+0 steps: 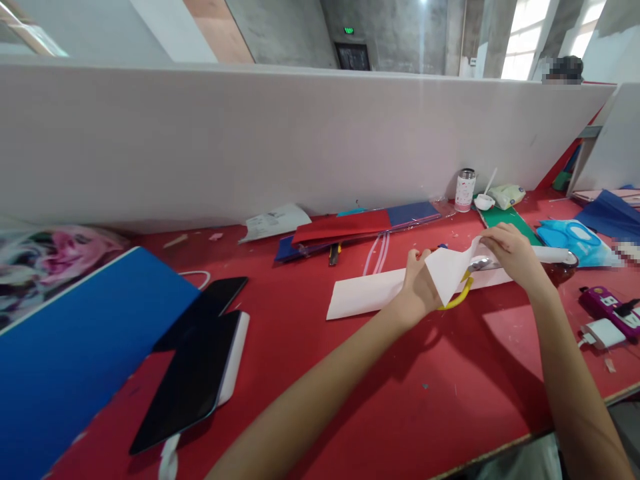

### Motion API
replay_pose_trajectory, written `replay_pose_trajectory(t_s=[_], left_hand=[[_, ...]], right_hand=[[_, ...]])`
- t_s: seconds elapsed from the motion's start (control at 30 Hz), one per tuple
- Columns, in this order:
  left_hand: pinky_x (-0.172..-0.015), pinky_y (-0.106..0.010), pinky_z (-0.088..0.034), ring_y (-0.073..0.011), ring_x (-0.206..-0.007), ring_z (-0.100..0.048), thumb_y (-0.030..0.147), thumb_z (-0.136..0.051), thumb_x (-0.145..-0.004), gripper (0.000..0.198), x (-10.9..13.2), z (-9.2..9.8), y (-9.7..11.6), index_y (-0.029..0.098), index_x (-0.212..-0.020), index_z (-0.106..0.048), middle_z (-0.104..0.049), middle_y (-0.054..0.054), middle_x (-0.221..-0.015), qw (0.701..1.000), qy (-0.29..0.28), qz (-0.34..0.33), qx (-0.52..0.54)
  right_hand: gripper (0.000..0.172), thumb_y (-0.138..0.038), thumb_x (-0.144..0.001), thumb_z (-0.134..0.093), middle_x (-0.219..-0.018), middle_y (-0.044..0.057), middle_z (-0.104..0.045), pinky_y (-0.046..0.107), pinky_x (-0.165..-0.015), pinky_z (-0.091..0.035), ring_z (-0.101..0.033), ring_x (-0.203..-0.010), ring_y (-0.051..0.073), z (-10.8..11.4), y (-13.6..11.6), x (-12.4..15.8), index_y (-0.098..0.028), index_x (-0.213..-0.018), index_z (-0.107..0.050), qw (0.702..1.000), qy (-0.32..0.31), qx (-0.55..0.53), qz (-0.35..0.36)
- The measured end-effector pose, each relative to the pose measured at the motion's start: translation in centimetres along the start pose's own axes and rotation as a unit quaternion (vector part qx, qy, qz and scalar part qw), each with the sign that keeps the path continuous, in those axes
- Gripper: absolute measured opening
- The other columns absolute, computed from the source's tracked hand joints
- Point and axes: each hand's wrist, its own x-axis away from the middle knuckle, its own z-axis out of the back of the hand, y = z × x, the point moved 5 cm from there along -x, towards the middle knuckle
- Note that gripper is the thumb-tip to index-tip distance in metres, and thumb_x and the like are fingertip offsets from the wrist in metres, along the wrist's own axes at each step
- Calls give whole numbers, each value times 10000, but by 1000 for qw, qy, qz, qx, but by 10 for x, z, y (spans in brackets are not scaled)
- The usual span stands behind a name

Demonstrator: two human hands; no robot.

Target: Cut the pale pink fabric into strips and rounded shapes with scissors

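A long white paper strip (365, 293) lies on the red table (350, 400). My left hand (417, 287) pinches its folded-up corner flap (447, 270). My right hand (510, 253) is closed on the paper's far edge, right beside yellow-handled scissors (463, 293) that lie partly under the flap. Whether it holds the scissors' blades I cannot tell.
Red and blue paper sheets (360, 225) lie by the white partition (300, 133). A can (465, 190), a small bowl (484, 201) and a green sheet (505, 217) sit at the back right. Two phones (200, 360) and a blue board (75, 353) are at left; chargers (607, 317) at right.
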Motion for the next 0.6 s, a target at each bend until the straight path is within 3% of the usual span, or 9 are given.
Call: replay_pose_trajectory(t_s=[0.07, 0.13, 0.23, 0.37, 0.43, 0.5, 0.6], left_hand=[[-815, -474, -460, -267, -1031, -609, 588, -233, -767, 438, -1, -10, -5, 262, -912, -488, -659, -29, -1027, 963, -55, 80, 251], [-841, -470, -459, -268, -1045, -603, 605, -296, -724, 411, -2, -19, -6, 266, -885, -464, -657, -19, -998, 910, -74, 123, 389], [-855, -469, -460, -279, -1016, -610, 568, -413, -677, 372, -3, -25, -4, 261, -880, -468, -650, -23, -939, 857, -63, 156, 487], [-869, -470, -455, -305, -1024, -597, 586, -493, -611, 482, 4, -30, 6, 238, -945, -489, -637, -74, -1007, 823, -85, 196, 527], [-878, -464, -451, -302, -1036, -590, 610, -479, -614, 534, 10, -29, 15, 232, -991, -477, -622, -91, -1069, 831, -88, 198, 513], [-876, -458, -454, -286, -1032, -593, 619, -420, -652, 526, 14, -27, 22, 239, -1014, -456, -606, -88, -1115, 859, -85, 181, 471], [-845, -479, -466, -287, -999, -607, 614, -294, -705, 499, 14, -21, 27, 249, -1007, -451, -613, -84, -1105, 933, -79, 132, 325]], right_hand=[[192, -255, -913, -457, -728, 39, -564, 336, -672, -397, -506, -733, 213, -1, -1, -1, -230, -827, -627, 1000, -1, -1, 5], [192, -253, -910, -457, -724, 40, -565, 337, -670, -397, -505, -729, 214, -1, -1, -1, -229, -822, -626, 1000, 0, -2, 8], [195, -251, -912, -449, -735, 44, -573, 340, -674, -400, -505, -738, 218, -1, -2, -1, -232, -830, -625, 1000, -1, 0, 4], [193, -256, -912, -451, -751, 47, -583, 342, -683, -406, -505, -752, 220, 1, -1, 0, -232, -838, -628, 1000, -4, -1, 0], [190, -258, -911, -455, -751, 46, -584, 341, -683, -406, -502, -752, 221, 2, -1, 0, -231, -844, -630, 1000, -4, 1, -4], [186, -260, -910, -458, -743, 43, -579, 338, -677, -404, -498, -745, 219, 3, 0, -1, -231, -850, -631, 1000, -3, 2, -9], [182, -258, -910, -463, -730, 38, -573, 335, -670, -402, -494, -731, 215, 3, 1, -1, -229, -845, -631, 1000, -4, 0, -12]])
